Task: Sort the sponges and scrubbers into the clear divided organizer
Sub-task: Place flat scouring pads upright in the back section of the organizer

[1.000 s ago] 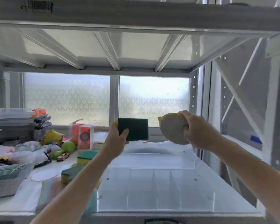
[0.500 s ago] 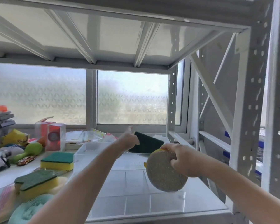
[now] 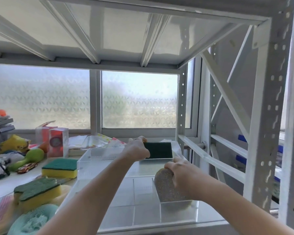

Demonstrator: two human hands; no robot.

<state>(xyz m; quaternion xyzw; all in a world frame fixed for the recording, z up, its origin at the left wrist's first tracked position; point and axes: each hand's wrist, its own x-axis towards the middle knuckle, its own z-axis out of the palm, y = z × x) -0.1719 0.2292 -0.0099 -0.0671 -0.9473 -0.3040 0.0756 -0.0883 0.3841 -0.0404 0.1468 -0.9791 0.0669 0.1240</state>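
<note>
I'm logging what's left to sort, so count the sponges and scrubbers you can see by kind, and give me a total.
Rectangular sponges with a green scouring side: 3, the dark green sponge in the left hand, yellow-and-green sponge, notched yellow-and-green sponge
Round speckled scrubber: 1, in the right hand
Teal mesh scrubber: 1
Total: 5

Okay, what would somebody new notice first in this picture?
Two bare arms reach into a clear divided organizer on a white shelf. The left hand holds a dark green scrub pad at the back; the right hand lowers a round speckled scrubber into a right compartment.
</note>
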